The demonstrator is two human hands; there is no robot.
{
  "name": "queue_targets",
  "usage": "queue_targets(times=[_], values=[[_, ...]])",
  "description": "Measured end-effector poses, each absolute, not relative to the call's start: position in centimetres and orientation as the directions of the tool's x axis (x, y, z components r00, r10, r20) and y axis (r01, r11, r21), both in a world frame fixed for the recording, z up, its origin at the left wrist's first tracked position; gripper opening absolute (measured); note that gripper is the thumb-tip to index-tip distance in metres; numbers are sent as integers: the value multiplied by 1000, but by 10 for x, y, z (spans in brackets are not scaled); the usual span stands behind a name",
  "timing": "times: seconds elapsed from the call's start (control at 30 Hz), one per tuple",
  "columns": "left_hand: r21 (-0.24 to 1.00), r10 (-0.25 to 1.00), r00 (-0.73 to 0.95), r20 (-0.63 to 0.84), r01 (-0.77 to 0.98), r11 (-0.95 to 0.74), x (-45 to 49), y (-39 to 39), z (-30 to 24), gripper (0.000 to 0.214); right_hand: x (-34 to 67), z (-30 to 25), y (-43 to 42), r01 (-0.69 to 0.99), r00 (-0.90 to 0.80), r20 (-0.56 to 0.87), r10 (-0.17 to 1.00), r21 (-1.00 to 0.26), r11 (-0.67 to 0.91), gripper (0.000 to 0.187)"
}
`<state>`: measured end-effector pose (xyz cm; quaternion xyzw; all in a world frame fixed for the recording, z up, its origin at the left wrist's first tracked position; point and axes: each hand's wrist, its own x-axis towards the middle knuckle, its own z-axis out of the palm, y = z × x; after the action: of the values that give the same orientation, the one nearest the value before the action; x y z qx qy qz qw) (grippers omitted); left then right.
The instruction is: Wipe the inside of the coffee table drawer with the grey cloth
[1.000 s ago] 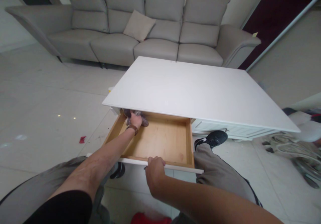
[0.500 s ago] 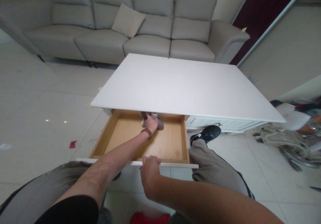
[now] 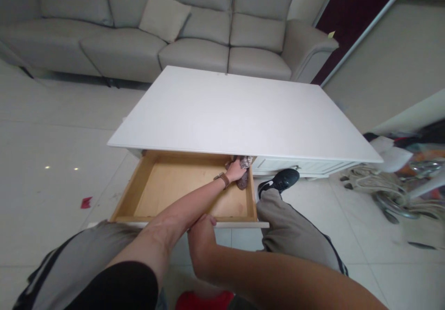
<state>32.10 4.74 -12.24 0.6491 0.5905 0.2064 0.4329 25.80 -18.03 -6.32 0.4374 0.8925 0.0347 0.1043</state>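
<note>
My left hand (image 3: 236, 171), with a brown-strapped watch at its wrist, is closed on a crumpled brownish cloth (image 3: 242, 182). It presses the cloth into the back right corner of a pulled-out wooden drawer (image 3: 181, 173). Below my left forearm, my right hand (image 3: 202, 230) grips the front panel (image 3: 241, 225) of the drawer, fingers curled over its top edge. Part of that hand is hidden behind the forearm. The drawer belongs to a white coffee table (image 3: 236, 110), whose top covers the drawer's far end.
A grey sofa (image 3: 194, 53) with a beige cushion (image 3: 164, 15) stands behind the table. My shoe (image 3: 287, 180) is close to the drawer's right side. Cables (image 3: 368, 185) and clutter lie on the floor at right, a red scrap (image 3: 85, 202) at left.
My left hand has moved the cloth rightward along the drawer's back, from the middle to the right corner. My right hand still grips the drawer front. The view has shifted slightly.
</note>
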Motion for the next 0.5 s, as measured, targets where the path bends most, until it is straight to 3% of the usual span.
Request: queue_targets(times=[0.13,0.27,0.4,0.5], values=[[777,921,283,-269,629,34,323,60,-125,63,262,-69,-178,821,-517,-102,850,219,527,31],[762,906,336,-258,647,-23,320,66,-124,65,251,-75,-174,780,-482,-263,836,307,546,22],[762,881,418,-221,638,-112,315,62,-118,67,246,-71,-170,717,-529,-434,730,231,657,25],[767,855,488,-177,612,-191,310,57,-113,75,246,-65,-171,723,-519,-443,731,228,652,24]])
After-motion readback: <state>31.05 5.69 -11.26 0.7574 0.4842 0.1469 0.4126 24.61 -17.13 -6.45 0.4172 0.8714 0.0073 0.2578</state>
